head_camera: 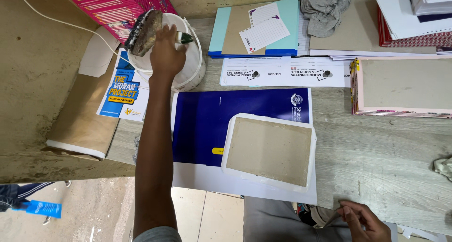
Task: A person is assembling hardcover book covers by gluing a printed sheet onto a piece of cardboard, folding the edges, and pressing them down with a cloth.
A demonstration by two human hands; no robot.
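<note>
My left hand [165, 53] reaches out over a white bucket [192, 70] and grips a wide, glue-caked brush [143, 32] by its green handle, bristle head tilted up at the bucket's left rim. In front of me a grey board on a white sheet [269, 150] lies on a blue and white poster [202, 124]. My right hand [360, 219] rests at the table's near edge, fingers curled around a thin dark tool.
A stack of board covers [400, 86] stands at the right, with printed paper strips [282, 72], notebooks and a grey rag [325, 11] behind. A pink stack [117, 4] sits at the far left. A brown paper roll [80, 124] leans by the wall.
</note>
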